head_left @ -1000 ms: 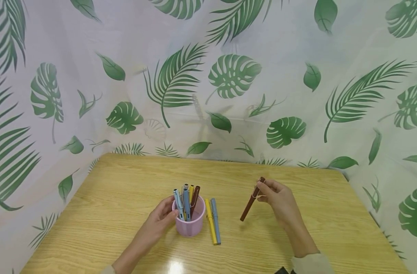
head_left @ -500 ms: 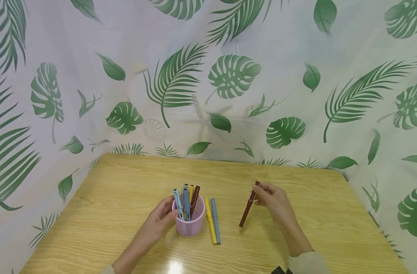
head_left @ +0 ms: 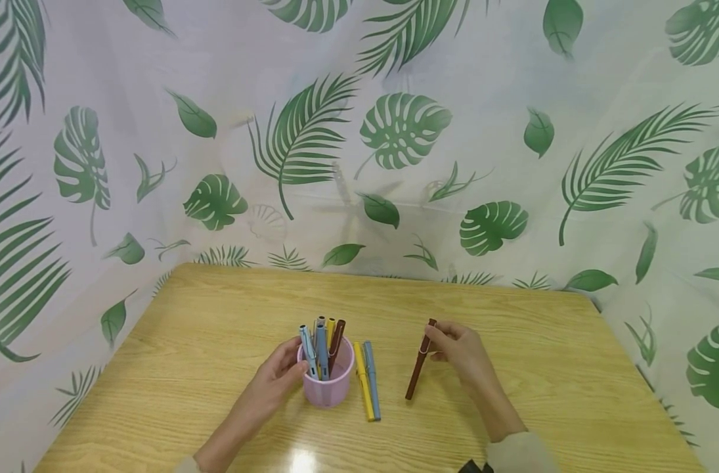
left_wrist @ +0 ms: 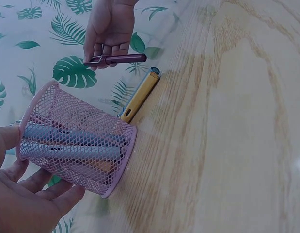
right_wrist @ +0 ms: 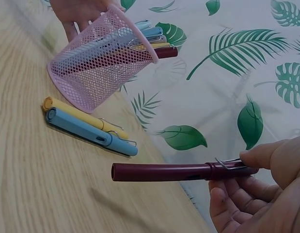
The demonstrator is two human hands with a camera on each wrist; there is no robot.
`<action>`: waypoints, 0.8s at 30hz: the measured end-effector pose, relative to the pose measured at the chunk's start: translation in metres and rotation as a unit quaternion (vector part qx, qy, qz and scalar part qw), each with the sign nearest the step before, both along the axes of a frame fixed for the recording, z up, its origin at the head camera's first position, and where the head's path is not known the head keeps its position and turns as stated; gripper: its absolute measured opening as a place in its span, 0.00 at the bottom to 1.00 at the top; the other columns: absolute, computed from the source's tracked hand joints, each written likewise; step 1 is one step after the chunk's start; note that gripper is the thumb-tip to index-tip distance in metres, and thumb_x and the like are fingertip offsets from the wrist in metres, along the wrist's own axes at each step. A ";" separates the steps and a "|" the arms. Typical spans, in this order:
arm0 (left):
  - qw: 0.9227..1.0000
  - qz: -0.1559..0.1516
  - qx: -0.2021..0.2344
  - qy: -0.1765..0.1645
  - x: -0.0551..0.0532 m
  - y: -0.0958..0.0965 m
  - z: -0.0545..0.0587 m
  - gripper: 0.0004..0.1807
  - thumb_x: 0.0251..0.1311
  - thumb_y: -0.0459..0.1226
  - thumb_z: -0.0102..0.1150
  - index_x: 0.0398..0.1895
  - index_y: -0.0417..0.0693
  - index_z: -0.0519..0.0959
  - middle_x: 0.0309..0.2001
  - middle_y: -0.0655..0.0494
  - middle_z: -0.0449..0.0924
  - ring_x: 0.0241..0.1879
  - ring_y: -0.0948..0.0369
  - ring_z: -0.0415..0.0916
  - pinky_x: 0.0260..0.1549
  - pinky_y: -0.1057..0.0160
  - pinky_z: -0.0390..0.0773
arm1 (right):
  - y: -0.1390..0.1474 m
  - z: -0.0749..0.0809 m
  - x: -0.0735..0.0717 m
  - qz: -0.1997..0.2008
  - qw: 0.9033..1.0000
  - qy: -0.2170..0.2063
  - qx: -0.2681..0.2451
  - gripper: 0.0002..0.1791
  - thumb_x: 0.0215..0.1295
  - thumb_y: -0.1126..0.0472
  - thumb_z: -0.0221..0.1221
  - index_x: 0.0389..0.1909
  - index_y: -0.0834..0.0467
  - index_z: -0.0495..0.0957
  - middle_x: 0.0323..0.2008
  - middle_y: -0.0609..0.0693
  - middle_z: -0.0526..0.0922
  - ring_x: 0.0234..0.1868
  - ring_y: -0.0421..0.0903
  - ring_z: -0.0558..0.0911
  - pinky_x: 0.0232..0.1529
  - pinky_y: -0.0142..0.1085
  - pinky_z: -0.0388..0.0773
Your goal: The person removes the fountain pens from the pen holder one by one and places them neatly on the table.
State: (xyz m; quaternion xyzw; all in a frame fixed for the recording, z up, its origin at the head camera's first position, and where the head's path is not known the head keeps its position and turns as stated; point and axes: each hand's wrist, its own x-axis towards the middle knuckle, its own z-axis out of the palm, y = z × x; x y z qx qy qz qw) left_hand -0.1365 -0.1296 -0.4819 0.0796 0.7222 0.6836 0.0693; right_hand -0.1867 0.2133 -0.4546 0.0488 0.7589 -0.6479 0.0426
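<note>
My right hand [head_left: 462, 355] pinches a dark red fountain pen [right_wrist: 164, 172] by its capped, clipped end, thumb on one side and fingertips on the other. In the head view the pen slants above the table, right of the two loose pens. My left hand [head_left: 279, 373] holds a pink mesh pen cup [left_wrist: 74, 141] from its left side, thumb at the rim and fingers around the wall. Several pens stand in the cup: light blue, blue, yellow and a dark red pen [head_left: 337, 343]. Right beside the cup lie a yellow pen [head_left: 364, 384] and a blue pen [head_left: 373, 384].
The wood-grain table [head_left: 229, 315] reaches back to a white curtain [head_left: 489, 85] printed with green leaves, which also runs down both sides. A small black object [head_left: 476, 467] shows at the bottom edge by the right sleeve [head_left: 521, 453].
My right hand has moved left and slightly nearer to me, bringing the dark red pen closer to the loose pens and tilting it more upright. The left hand and cup stay put.
</note>
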 end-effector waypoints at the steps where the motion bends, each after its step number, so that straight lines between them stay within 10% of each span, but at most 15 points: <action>1: 1.000 -0.001 0.000 0.001 0.000 0.000 0.000 0.33 0.77 0.41 0.55 0.79 0.38 0.59 0.74 0.35 0.65 0.74 0.40 0.61 0.72 0.40 0.61 | -0.001 -0.001 0.000 0.001 1.000 -0.001 -0.001 0.21 0.77 0.59 0.60 0.56 0.74 0.75 0.41 0.53 0.83 0.40 0.44 0.83 0.44 0.40 0.87; 24: 1.000 -0.005 0.000 -0.002 -0.001 0.000 -0.001 0.34 0.77 0.40 0.55 0.80 0.39 0.57 0.75 0.34 0.62 0.74 0.39 0.60 0.71 0.42 0.64 | -0.031 -0.018 -0.001 0.009 0.999 -0.008 0.038 0.19 0.76 0.60 0.60 0.54 0.74 0.79 0.39 0.56 0.84 0.37 0.45 0.84 0.44 0.46 0.87</action>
